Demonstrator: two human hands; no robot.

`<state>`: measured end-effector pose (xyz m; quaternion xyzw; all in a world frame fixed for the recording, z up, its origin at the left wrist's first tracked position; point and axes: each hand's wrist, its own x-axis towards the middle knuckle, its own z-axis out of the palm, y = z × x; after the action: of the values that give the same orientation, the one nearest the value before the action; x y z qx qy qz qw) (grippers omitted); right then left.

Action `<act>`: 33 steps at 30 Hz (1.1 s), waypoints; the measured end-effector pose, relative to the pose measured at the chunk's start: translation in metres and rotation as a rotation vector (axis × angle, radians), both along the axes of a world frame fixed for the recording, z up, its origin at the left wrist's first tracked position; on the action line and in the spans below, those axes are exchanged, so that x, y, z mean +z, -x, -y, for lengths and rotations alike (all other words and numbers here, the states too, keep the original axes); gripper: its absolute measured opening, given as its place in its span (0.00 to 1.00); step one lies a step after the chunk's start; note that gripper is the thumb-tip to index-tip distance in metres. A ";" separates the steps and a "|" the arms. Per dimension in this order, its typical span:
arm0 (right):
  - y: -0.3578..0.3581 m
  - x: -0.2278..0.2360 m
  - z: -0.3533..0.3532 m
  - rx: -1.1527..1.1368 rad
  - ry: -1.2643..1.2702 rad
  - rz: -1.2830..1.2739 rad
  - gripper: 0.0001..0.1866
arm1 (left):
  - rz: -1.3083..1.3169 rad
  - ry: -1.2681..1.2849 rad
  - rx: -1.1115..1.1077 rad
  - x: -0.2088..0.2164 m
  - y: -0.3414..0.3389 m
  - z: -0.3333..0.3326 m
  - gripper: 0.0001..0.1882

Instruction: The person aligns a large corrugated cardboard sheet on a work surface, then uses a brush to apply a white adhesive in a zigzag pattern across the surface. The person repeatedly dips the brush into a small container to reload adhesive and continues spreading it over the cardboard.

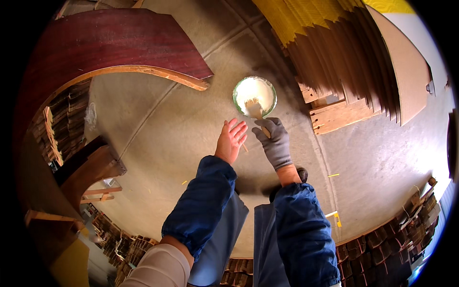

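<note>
Both arms, in dark blue gathered sleeve covers (198,201), reach forward from the lower edge, elbows bent, bringing the two hands close together but apart near the middle of the view. The bare left hand (230,143) is spread open, palm turned up and inward, fingers extended, with nothing in its grasp. The right hand, in a grey knitted glove (277,146), is curled around the pale handle of a flat, light-bristled brush (254,106), the thumb and fingers closed on it. The brush points away from the person, its bristles over a round, green-rimmed bucket (275,99) just beyond the hands. Thick, glossy white paste (256,87) fills the bucket's opening; whether the bristle tips are sunk in it cannot be told. Around this spreads a smooth grey-tan concrete floor (143,110) crossed by straight seams. To the left curves a dark red, wood-grained panel (110,40) with a raw orange-tan edge; to the right, thin brown sheets (349,67) stand stacked above rough, pale timber pallet boards (342,118).
</note>
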<state>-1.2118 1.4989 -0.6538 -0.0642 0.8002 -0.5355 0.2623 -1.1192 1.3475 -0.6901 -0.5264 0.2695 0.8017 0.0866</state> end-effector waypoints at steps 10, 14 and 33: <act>-0.002 -0.012 -0.012 -0.016 -0.052 -0.187 0.14 | 0.019 0.045 -0.018 -0.006 0.002 0.000 0.33; 0.011 0.000 -0.010 0.174 -0.215 -0.345 0.14 | 0.016 0.075 -0.036 -0.002 -0.002 0.000 0.35; -0.015 -0.023 -0.025 -0.860 0.939 1.144 0.16 | -0.151 0.176 0.133 0.010 0.060 0.019 0.34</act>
<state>-1.1964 1.5241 -0.6771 0.4228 0.1947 -0.8146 0.3460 -1.1793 1.3281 -0.6805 -0.4869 0.3090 0.8163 -0.0340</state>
